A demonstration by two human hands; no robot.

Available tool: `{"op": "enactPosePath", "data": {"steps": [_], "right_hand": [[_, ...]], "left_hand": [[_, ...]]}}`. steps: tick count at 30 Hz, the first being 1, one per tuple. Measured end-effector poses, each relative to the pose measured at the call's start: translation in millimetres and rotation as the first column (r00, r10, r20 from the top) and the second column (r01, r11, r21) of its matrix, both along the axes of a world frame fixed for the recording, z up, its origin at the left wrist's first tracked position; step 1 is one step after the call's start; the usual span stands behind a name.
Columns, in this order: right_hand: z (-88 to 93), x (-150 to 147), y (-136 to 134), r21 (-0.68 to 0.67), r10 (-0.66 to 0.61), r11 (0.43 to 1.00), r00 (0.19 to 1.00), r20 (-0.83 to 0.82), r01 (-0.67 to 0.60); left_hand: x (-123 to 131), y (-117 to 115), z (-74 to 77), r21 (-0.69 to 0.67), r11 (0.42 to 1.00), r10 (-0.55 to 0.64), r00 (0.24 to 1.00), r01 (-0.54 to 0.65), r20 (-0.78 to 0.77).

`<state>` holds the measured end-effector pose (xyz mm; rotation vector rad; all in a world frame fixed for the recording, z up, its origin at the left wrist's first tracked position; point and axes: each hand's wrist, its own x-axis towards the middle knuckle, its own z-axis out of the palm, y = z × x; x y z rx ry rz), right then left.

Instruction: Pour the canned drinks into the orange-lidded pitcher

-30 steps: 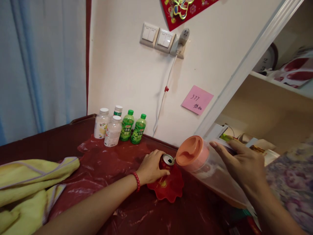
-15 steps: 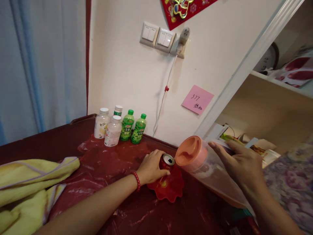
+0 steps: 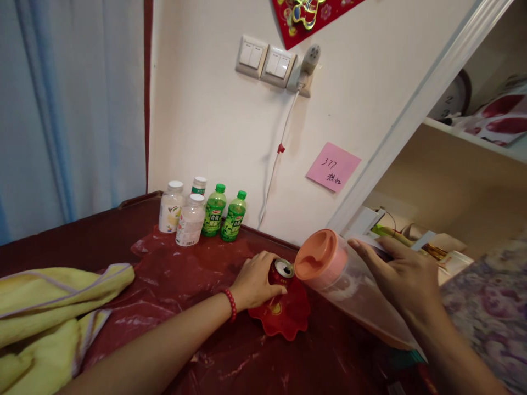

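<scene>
My left hand (image 3: 259, 278), with a red bead bracelet at the wrist, is wrapped round a red drink can (image 3: 284, 270). The can stands upright over a red scalloped dish (image 3: 284, 318), its top opened. On the right, my right hand (image 3: 405, 274) grips a clear plastic pitcher (image 3: 362, 299) with an orange lid (image 3: 319, 255). The pitcher is tilted, its lid end beside the can's top. My right fingers are partly hidden behind the handle. Whether liquid is flowing from the spout I cannot tell.
White-capped bottles (image 3: 190, 222) and two green drink bottles (image 3: 234, 218) stand at the back by the wall. A yellow towel (image 3: 49, 318) lies at left on the table's red plastic sheet (image 3: 164, 296). A white cord (image 3: 269, 186) hangs down the wall; shelves (image 3: 473, 137) are at right.
The pitcher and my right hand have shifted very slightly left toward the can. My left hand and the can stay in place.
</scene>
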<state>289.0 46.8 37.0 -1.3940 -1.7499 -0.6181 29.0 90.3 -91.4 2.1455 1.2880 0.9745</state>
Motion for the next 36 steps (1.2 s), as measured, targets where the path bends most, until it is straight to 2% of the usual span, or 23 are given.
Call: {"op": "enactPosePath", "data": {"steps": [19, 28, 33, 36], "right_hand": [[-0.4, -2.7, 0.2, 0.000, 0.008, 1.000, 1.000, 0.012, -0.008], [-0.5, -3.3, -1.9, -0.049, -0.005, 0.999, 1.000, -0.019, 0.004], [-0.6, -3.6, -2.3, -0.084, -0.019, 0.996, 0.995, -0.101, 0.011], [-4.6, -1.8, -3.9, -0.149, -0.039, 0.989, 0.952, -0.303, -0.007]], "left_hand": [[-0.1, 0.4, -0.4, 0.001, 1.000, 0.001, 1.000, -0.001, -0.011], [-0.8, -0.8, 2.0, 0.003, 1.000, 0.003, 1.000, -0.003, -0.004], [0.1, -1.5, 2.1, -0.001, 1.000, 0.007, 1.000, -0.007, -0.008], [0.0, -0.6, 1.0, 0.007, 1.000, 0.001, 1.000, -0.001, -0.009]]}}
